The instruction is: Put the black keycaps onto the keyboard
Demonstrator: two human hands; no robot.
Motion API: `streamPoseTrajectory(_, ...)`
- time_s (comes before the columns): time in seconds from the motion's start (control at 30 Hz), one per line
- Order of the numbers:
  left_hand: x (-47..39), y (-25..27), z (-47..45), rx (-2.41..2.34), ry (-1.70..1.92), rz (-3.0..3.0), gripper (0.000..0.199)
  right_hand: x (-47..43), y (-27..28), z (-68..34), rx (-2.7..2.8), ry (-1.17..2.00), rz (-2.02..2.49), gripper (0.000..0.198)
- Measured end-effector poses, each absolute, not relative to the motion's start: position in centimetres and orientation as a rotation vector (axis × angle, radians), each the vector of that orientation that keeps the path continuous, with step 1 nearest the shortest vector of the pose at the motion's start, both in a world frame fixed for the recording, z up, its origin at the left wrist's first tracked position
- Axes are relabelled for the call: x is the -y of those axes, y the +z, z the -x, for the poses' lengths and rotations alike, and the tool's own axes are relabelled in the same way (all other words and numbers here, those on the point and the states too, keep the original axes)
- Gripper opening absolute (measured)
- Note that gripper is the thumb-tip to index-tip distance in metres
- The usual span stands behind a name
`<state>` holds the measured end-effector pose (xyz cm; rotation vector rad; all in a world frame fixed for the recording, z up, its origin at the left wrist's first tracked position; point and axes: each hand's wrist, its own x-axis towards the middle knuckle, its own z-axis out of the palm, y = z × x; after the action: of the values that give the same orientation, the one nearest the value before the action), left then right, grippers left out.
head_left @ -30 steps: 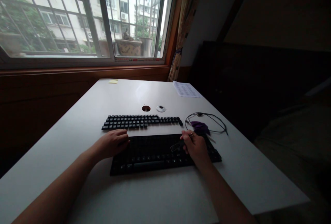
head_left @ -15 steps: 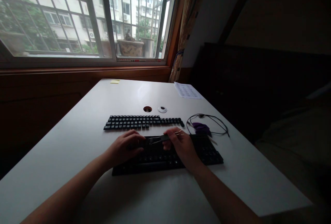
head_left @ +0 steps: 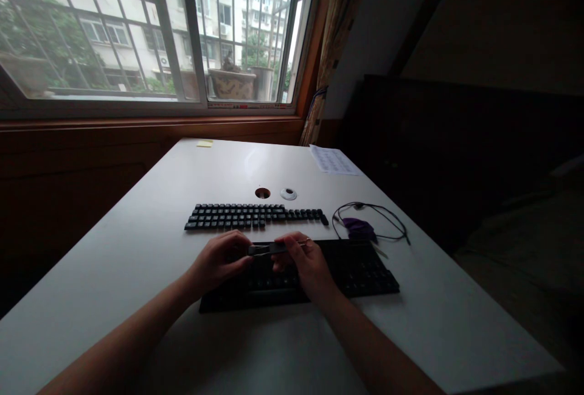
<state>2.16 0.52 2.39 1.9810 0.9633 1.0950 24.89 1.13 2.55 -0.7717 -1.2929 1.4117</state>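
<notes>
My right hand (head_left: pixel 303 261) grips a keycap puller (head_left: pixel 277 248) with a black handle, its thin wires pointing left. At the wire ends my left hand (head_left: pixel 228 254) is closed, thumb and fingers around a small black piece that looks like a keycap (head_left: pixel 252 251); the fingers hide most of it. Both hands are just above a black keyboard (head_left: pixel 365 273), which lies on the white table. The hands and forearms cover the middle and left of it. Dark shade makes its separate keys hard to make out.
Behind the keyboard, several black keycaps (head_left: pixel 228 217) stand in rows. A coiled black cable (head_left: pixel 396 218) and a purple cloth-like item (head_left: pixel 359 228) lie at the right. Farther back are a cable hole (head_left: pixel 262 193), its white cover (head_left: pixel 288 193), printed paper (head_left: pixel 335 160) and yellow notes (head_left: pixel 205 143).
My right hand has moved left with the puller, bringing its wire ends to the fingers of my left hand. My left hand has stayed nearly in place. The view has shifted slightly.
</notes>
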Motion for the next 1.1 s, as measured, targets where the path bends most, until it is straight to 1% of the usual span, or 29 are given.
streamPoseTrajectory(0.2,-0.5,2.3,-2.1,-0.845,1.071,-1.731,0.017,-1.0,2.2,-24.9,1.145,1.483,0.718,0.024)
streamPoseTrajectory(0.37,-0.5,2.1,-1.8,-0.743,1.120,-1.685,0.015,-1.1,2.0,-25.2,1.161,1.430,0.771,0.025)
streamPoseTrajectory(0.47,-0.7,1.9,-1.5,-0.746,1.183,-1.679,0.014,-1.2,2.1,-26.0,1.209,1.250,0.872,0.027)
streamPoseTrajectory(0.6,-1.0,1.7,-1.3,-0.760,1.220,-1.657,0.015,-1.4,2.9,-27.4,1.448,0.760,1.005,0.030)
streamPoseTrajectory(0.67,-1.0,1.7,-1.3,-0.770,1.210,-1.632,0.017,-1.4,3.2,-27.8,1.607,0.511,0.980,0.029)
streamPoseTrajectory(0.73,-0.9,1.6,-1.4,-0.786,1.180,-1.604,0.020,-1.3,3.4,-27.8,1.739,0.355,0.932,0.026)
streamPoseTrajectory(0.8,-0.8,1.5,-1.5,-0.792,1.145,-1.587,0.023,-1.2,3.3,-27.5,1.860,0.295,0.877,0.021)
streamPoseTrajectory(0.93,-0.5,1.3,-1.7,-0.760,1.090,-1.569,0.027,-0.6,2.8,-26.4,2.042,0.275,0.795,0.015)
streamPoseTrajectory(1.1,-0.2,1.6,-2.0,-0.721,1.016,-1.595,0.025,-0.2,2.3,-25.5,2.067,0.243,0.722,0.008)
